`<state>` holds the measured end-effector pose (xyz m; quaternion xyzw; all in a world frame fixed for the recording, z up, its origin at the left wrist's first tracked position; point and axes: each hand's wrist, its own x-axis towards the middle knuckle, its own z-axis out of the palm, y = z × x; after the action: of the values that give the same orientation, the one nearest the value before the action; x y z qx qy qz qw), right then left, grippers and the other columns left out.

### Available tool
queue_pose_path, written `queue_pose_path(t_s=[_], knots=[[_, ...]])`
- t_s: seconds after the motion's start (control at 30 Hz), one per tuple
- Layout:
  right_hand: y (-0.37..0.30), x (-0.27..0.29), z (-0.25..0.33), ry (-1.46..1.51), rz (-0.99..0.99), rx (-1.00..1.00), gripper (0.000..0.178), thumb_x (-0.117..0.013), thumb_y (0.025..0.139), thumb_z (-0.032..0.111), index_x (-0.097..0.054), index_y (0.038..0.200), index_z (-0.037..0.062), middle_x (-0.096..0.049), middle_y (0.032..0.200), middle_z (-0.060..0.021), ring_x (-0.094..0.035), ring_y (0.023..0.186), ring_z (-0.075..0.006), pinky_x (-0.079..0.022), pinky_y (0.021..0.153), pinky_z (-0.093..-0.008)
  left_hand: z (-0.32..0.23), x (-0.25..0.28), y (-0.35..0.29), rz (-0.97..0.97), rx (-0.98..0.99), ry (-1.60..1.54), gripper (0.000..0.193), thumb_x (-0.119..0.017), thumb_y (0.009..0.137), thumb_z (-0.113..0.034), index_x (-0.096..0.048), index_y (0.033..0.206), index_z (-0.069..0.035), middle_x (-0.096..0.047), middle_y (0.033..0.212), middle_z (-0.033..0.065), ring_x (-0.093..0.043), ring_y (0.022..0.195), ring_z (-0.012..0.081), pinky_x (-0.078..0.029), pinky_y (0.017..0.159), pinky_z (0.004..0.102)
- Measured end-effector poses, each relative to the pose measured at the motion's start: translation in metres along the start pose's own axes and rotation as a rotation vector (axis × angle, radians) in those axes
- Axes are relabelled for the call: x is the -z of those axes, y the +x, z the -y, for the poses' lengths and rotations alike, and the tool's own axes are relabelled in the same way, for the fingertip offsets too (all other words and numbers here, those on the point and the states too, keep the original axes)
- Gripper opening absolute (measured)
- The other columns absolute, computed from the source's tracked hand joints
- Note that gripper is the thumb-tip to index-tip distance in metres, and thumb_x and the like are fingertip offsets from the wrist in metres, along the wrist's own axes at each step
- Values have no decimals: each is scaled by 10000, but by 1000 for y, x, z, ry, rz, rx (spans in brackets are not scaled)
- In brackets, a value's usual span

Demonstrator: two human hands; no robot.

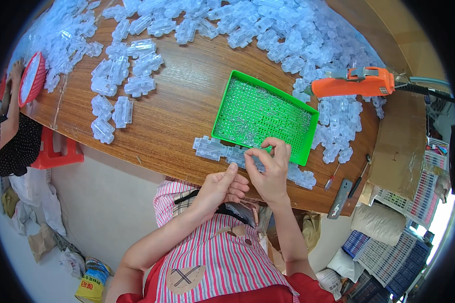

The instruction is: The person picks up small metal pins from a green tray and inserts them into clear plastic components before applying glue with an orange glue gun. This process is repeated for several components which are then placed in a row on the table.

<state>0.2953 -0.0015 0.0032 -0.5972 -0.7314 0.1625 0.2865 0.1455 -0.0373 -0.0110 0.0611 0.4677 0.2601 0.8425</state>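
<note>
A left-to-right row of clear plastic pieces [209,148] lies this side of the green tray [261,87]; the right hand [272,171] is over it, fingertips close (touching or holding, I cannot tell); the left hand [218,190], half open, shows nothing held.

The room is bright; pale glare whitens the wooden table [172,108]; outer edges bend into blackness.

Green tray [306,144], seemingly silvery small parts [237,123], pink-striped apron [215,265].
</note>
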Motion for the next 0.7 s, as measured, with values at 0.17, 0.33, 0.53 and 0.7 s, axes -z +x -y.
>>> queue_pose_path(t_s=[0.17, 0.33, 0.53, 0.7], knots=[[7, 0, -4, -72, 56, 93, 138, -726, 667, 75, -674, 792, 105, -500, 949, -58, -451, 878, -249, -346, 763, -374, 6, 2, 11, -2, -18, 8, 505, -446, 962, -469, -631, 927, 0, -647, 783, 63, -596, 634, 89, -514, 595, 223], [13, 3, 0, -157, 100, 145, 135, -731, 665, 76, -686, 787, 114, -506, 972, -54, -453, 919, -248, -342, 786, -379, 7, 4, 12, -18, -40, 29, 513, -433, 970, -457, -629, 922, 14, -640, 776, 73, -596, 631, 101, -517, 596, 226], [19, 7, 2, -210, 180, 217, 142, -725, 672, 78, -676, 801, 112, -526, 1022, -40, -459, 956, -255, -346, 806, -398, 7, 1, 14, -5, -44, 14, 520, -419, 977, -451, -626, 919, 22, -636, 775, 78, -598, 633, 109, -522, 597, 239], [18, 5, -6, -288, 210, 371, 171, -717, 684, 77, -658, 840, 114, -535, 1067, -16, -465, 975, -248, -355, 815, -393, 7, -1, 14, -7, -55, 10, 522, -414, 979, -450, -624, 915, 24, -635, 780, 82, -601, 636, 117, -525, 604, 244]])
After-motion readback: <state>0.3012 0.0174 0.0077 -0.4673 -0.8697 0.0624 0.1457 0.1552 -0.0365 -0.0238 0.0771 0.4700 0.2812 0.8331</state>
